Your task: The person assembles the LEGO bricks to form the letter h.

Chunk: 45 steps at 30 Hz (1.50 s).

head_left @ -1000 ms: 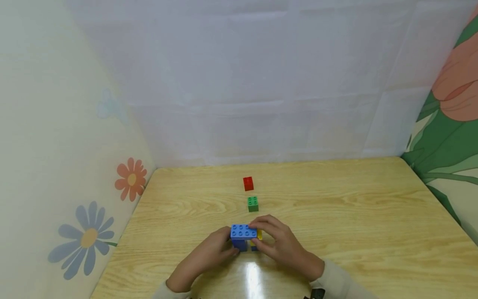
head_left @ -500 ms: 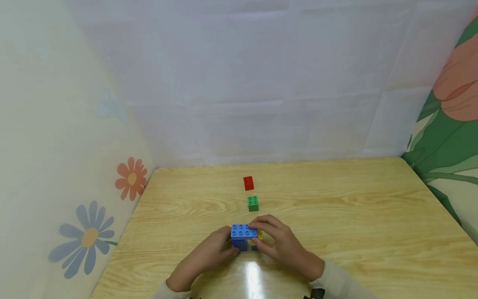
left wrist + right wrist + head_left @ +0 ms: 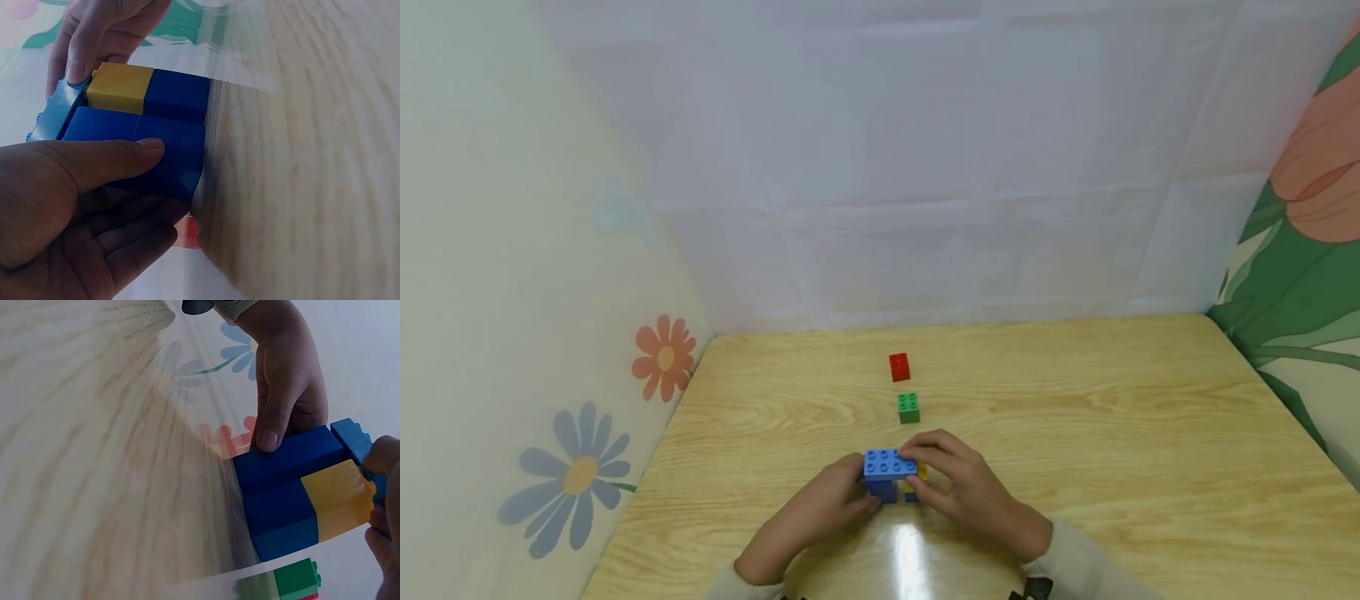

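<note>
A light-blue eight-stud building brick [image 3: 883, 463] lies across the top of two small columns. The left column is made of dark-blue bricks [image 3: 103, 125]. On the right, a yellow brick [image 3: 337, 500] sits on a dark-blue brick [image 3: 281, 515]. My left hand [image 3: 827, 500] grips the dark-blue column from the left, its thumb [image 3: 147, 147] on the near face. With thumb and fingertips, my right hand [image 3: 958, 479] pinches the right end of the light-blue brick. That hand hides part of the yellow brick in the head view.
Behind the columns, a green four-stud brick [image 3: 908, 408] stands on the wooden table [image 3: 1075, 400]. Farther back is a red brick [image 3: 899, 367]. A white cloth [image 3: 925, 167] hangs along the table's rear edge, and a flower-painted wall [image 3: 512, 292] borders the left side.
</note>
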Tool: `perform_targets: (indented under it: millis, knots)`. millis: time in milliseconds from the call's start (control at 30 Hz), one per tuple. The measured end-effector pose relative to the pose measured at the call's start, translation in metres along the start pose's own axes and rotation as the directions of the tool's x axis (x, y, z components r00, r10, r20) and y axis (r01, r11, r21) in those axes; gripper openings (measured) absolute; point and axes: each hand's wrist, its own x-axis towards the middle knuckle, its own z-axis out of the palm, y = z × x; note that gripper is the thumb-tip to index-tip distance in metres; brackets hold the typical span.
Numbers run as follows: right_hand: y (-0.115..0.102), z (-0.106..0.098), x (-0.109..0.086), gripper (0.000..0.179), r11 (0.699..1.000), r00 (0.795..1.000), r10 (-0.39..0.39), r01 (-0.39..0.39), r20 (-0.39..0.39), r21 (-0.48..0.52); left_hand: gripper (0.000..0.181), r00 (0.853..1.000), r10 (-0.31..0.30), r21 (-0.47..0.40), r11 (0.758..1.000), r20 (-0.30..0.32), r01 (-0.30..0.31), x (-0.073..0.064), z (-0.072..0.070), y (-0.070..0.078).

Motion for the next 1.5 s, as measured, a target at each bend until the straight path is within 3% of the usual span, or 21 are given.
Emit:
perform_targets:
  millis: [233, 533, 733, 1500]
  knots:
    - [-0.0003, 0.0005, 0.0004, 0.035, 1.000, 1.000, 0.005, -0.005, -0.012, 0.005, 0.040, 1.000, -0.004, 0.004, 1.000, 0.000, 0.004, 0.0003, -0.0001, 0.0008]
    - [0.0033, 0.0030, -0.0027, 0.045, 0.996, 0.996, 0.083, -0.083, -0.014, 0.038, 0.037, 1.000, -0.005, 0.006, 1.000, -0.001, 0.005, 0.0003, 0.0005, -0.0005]
    - [0.0031, 0.0032, -0.0047, 0.038, 0.990, 0.992, 0.126, -0.127, 0.013, 0.055, 0.036, 1.000, 0.001, 0.007, 1.000, -0.011, -0.001, 0.0002, 0.0017, -0.0013]
    - [-0.0007, 0.0038, -0.0010, 0.034, 1.000, 0.999, 0.028, -0.028, -0.023, -0.001, 0.035, 1.000, 0.012, 0.010, 1.000, -0.026, -0.012, 0.0001, 0.0005, 0.0014]
